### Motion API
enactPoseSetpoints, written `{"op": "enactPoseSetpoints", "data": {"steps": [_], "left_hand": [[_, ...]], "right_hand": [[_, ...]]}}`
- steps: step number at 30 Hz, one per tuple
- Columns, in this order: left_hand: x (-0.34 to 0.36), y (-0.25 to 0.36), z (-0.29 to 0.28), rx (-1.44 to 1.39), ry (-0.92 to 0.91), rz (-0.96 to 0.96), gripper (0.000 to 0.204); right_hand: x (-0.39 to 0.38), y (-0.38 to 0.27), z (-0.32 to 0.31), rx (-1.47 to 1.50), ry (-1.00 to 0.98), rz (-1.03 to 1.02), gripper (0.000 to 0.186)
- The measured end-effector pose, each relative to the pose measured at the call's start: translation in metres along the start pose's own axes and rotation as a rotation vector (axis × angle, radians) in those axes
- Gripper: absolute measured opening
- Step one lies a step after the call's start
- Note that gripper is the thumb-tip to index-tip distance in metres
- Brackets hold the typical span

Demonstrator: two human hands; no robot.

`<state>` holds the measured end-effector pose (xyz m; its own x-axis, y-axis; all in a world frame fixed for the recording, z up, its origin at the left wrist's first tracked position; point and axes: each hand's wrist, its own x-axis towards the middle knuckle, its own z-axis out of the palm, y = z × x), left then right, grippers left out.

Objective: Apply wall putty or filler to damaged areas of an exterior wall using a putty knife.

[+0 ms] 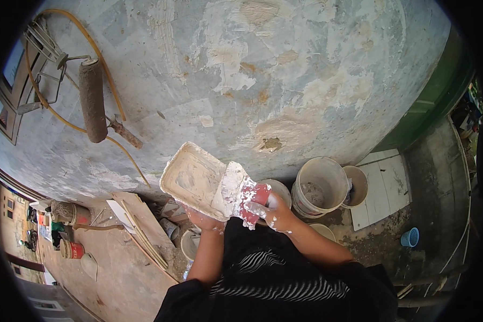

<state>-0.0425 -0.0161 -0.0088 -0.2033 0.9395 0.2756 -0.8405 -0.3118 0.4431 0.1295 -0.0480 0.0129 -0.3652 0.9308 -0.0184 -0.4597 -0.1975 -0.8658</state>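
Scraper [243, 194] over the tray's [189, 173] edge, before the wall [172, 102]: our right hand [276, 213] pinches its handle [259, 192], our left [203, 220] holds the tray; patching looks partial, one hole [271, 144] unfilled.

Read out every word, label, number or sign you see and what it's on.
Red-banded bucket, lower left: pale lettering, too small to read in full.
Large pale bucket: reddish marks, too blurred to tell whether they're print.
Tray, scraper and black shirt: no lettering seen.
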Motion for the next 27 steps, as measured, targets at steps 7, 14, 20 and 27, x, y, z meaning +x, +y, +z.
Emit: {"op": "enactPoseSetpoints", "data": {"steps": [7, 14, 20, 27], "left_hand": [[0.002, -0.007, -0.011, -0.358, -0.160, -0.029, 0.063], [-0.002, -0.011, -0.014, -0.036, -0.021, -0.054, 0.062], [-0.003, -0.020, 0.013, 0.048, 0.299, -0.154, 0.061], [0.003, -0.028, -0.037, 0.145, -0.013, 0.065, 0.060]], "right_hand": [[0.003, 0.007, -0.003, 0.321, 0.017, 0.168, 0.021], [0.011, 0.013, -0.012, 0.501, 0.143, 0.096, 0.023], [0.019, 0.015, -0.024, 0.379, 0.206, -0.019, 0.025], [0.015, 0.012, -0.021, 0.360, 0.193, 0.059, 0.024]]}}
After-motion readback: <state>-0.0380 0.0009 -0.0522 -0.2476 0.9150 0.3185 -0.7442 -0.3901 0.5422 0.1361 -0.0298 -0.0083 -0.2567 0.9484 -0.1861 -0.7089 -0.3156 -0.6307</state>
